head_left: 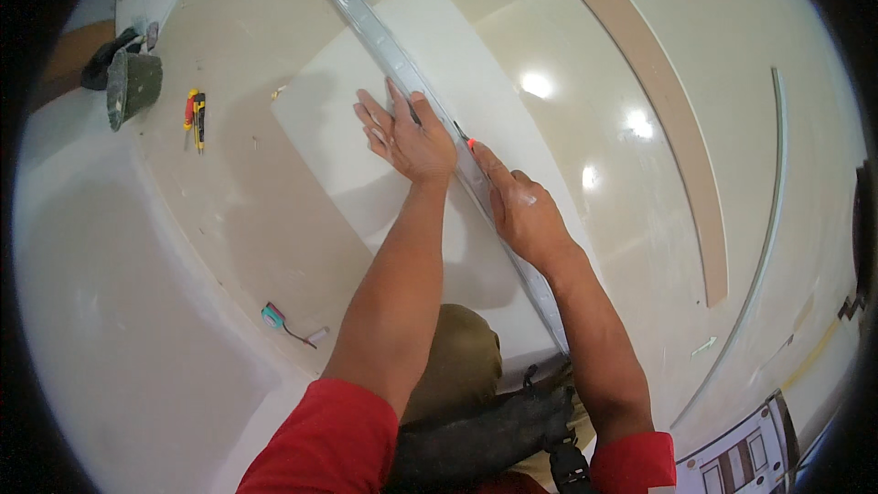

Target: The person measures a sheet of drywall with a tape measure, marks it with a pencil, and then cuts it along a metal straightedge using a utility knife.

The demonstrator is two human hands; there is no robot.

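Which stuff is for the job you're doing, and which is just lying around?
Seems in use:
- long metal strip, under the left hand
- orange tool, in the right hand
- white board beneath

Seems just lying about:
- bucket
- screwdriver
- tape measure
- brown strip
- thin grey strip

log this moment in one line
left hand: on long grey strip | right hand: gripping partly orange tool beside strip | strip: across white board

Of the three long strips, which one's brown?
The wide middle strip; the leftmost strip is silvery grey, the far-right strip thin and greyish.
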